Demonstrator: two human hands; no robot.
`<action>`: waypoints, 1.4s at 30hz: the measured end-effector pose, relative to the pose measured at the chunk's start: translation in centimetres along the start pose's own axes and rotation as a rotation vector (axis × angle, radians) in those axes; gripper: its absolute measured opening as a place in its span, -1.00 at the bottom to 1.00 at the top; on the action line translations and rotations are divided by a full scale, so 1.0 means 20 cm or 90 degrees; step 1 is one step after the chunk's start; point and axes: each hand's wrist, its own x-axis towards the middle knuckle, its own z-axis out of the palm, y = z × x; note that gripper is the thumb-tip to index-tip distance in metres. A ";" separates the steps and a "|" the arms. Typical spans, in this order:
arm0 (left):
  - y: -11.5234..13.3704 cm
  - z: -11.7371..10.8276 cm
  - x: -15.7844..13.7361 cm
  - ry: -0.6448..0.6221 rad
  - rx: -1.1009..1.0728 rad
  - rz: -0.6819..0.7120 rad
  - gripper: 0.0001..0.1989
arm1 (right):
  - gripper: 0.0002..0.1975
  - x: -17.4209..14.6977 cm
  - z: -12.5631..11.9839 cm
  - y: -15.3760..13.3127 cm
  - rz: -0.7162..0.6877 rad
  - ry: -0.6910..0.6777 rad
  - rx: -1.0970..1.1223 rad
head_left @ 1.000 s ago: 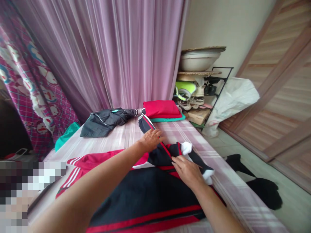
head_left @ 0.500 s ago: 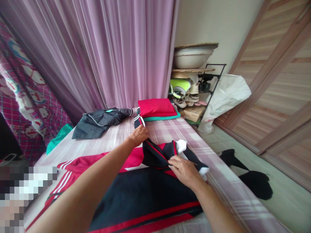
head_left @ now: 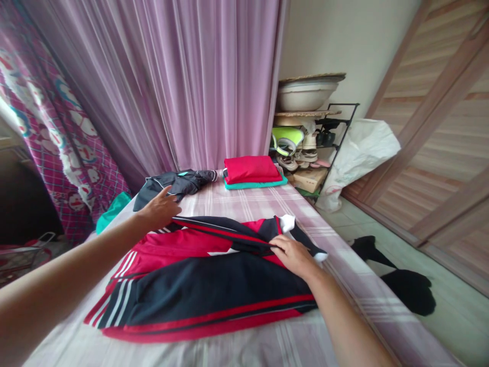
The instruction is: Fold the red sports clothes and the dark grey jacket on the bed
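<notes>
Head view, clock centred on the garment, 12 on your far side. Your surface (head_left: pixel 305 336) wears a pale plaid cloth. A purple curtain (head_left: pixel 198 76) hangs at 12, a patterned curtain (head_left: pixel 76 148) at 10; louvred doors (head_left: pixel 412 122) stand between 2 and 3. A dark garment (head_left: pixel 164 183) lies crumpled on the surface at 11; folded red cloth (head_left: pixel 252 169) rests on teal cloth (head_left: pixel 260 184) at 1. Black cloth (head_left: pixel 410 290) lies on the floor at 3.

Containers: a rack (head_left: pixel 345 134) at 2 bears a pale basin (head_left: pixel 307 97) under a flat cover (head_left: pixel 313 77), contents hidden, with shoes (head_left: pixel 305 155) and a carton (head_left: pixel 309 179) below. Beside it stands a white bag (head_left: pixel 362 153), contents not visible.

The red, black and white garment (head_left: pixel 221 278) lies flat, striped cuffs towards 8 and 9. Your left hand (head_left: pixel 162 208), index extended, is at its far edge at 10 to 11; you cannot be confirmed as gripping. Your right hand (head_left: pixel 293 255), near 3, has its fingers close together touching black fabric; a pinch cannot be determined.
</notes>
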 end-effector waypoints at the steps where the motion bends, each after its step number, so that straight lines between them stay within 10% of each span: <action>1: -0.01 -0.05 -0.06 -0.029 0.035 -0.008 -0.84 | -0.75 0.00 0.00 0.00 0.004 0.004 -0.009; 7: -0.03 -0.32 -0.44 -0.093 0.062 -0.075 -0.74 | -0.76 0.00 -0.02 0.02 0.050 0.056 -0.072; 18: -0.06 -0.57 -0.58 -0.275 -0.538 -0.144 -0.45 | -0.49 0.19 -0.23 0.09 0.016 -0.081 0.125; 28: -0.16 0.12 -0.44 -0.182 -0.139 -0.243 -0.70 | -0.63 0.25 -0.04 -0.04 0.223 0.097 -0.175; 33: -0.07 0.23 -0.53 -0.060 -0.059 -0.305 -0.55 | -0.59 0.25 -0.02 -0.25 0.166 0.157 -0.202; 42: 0.27 0.46 -0.53 -0.050 0.030 -0.293 -0.39 | -0.43 0.43 0.39 -0.92 0.018 -0.110 -0.042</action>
